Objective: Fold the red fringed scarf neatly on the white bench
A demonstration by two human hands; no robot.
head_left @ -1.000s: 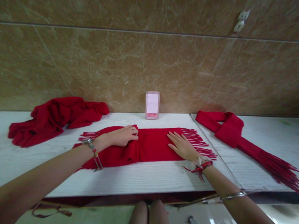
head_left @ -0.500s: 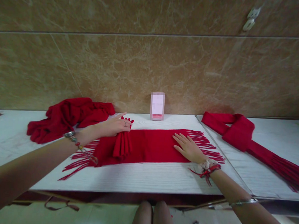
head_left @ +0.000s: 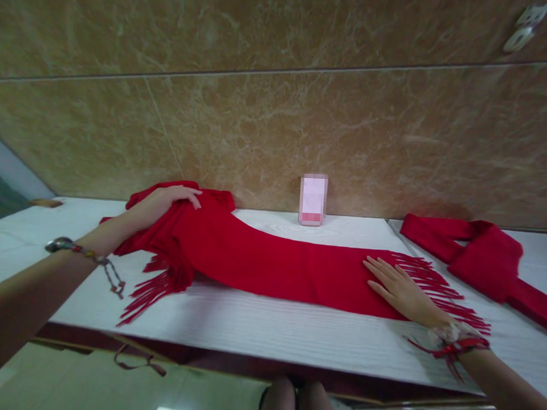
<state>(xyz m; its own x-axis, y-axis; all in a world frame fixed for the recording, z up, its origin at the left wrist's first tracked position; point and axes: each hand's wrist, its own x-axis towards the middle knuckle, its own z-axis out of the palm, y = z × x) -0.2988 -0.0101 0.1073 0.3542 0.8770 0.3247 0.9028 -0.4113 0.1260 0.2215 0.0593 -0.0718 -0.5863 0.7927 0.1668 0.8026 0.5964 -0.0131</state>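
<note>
A red fringed scarf (head_left: pixel 279 266) lies across the white tabletop (head_left: pixel 231 316), its left part bunched and raised among more red cloth. My left hand (head_left: pixel 175 198) is on this bunched part at the back left, its fingers bent over the fabric; whether they pinch it is hard to see. Flat on the scarf's right end, beside the fringe, rests my right hand (head_left: pixel 400 291) with its fingers spread. More fringe hangs out below the bunched cloth at the left.
A second red scarf (head_left: pixel 486 259), folded over itself, lies at the right. A pale phone-like object (head_left: pixel 313 200) stands against the marbled wall (head_left: pixel 277 125). A wall socket (head_left: pixel 525 27) is at the upper right.
My left hand has moved left and back, and the scarf's left part now stretches toward the red heap. My right hand stays on the fringed end. The view has shifted left.
</note>
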